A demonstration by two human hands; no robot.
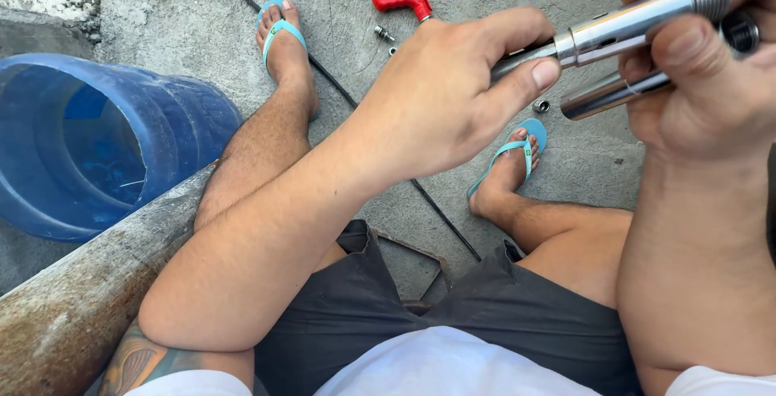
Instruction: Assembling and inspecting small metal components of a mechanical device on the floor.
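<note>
Rough grey concrete floor (pixel 590 153) lies under a seated person in dark shorts and turquoise flip-flops; a blue plastic barrel (pixel 89 141) lies on its side at the far left, its open mouth towards the camera, and it serves as the landmark. Just below the barrel, a rusty, weathered pole (pixel 81 299) slants towards the lower left corner. Well to the right of the barrel, high in the view, the left hand (pixel 453 97) is closed around the narrow end of a polished metal tool (pixel 630 24), thumb pressed along its underside; further right still, the right hand (pixel 703 81) is wrapped around the tool's thick knurled end, fingers curled over it; a second shiny cylinder (pixel 606 95) juts out beneath, in the same grip. On the floor beyond the left hand, right of the barrel, lies a red-handled tool (pixel 402 0) with a small metal socket (pixel 382 34) near it; another small metal piece (pixel 541 106) sits beside the right foot. A thin black cable (pixel 339 93) runs diagonally across the concrete between the legs.
</note>
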